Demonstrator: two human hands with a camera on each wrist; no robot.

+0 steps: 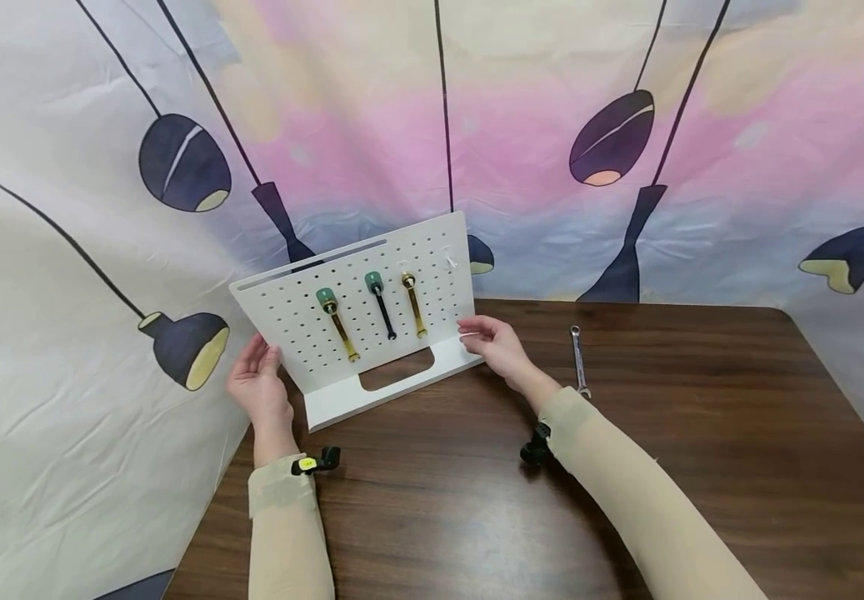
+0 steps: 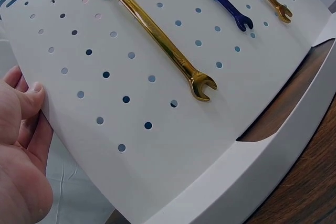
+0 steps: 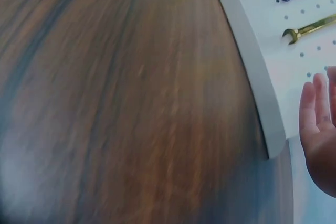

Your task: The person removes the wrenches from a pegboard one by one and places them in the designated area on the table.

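Note:
A white pegboard stand leans back on the table, its slotted base toward me. My left hand holds its left edge, thumb in front and fingers behind in the left wrist view. At the right edge is my right hand; its fingers look straight in the right wrist view, and firm contact cannot be told. Hanging on the board are a large gold wrench, a dark blue wrench and a smaller gold wrench. Green pieces show at the tops of the left and middle wrenches.
A silver combination wrench lies on the brown wooden table, right of the stand. Near the board's upper right corner sits a small white hook. Behind the table hangs a cloth printed with lamps.

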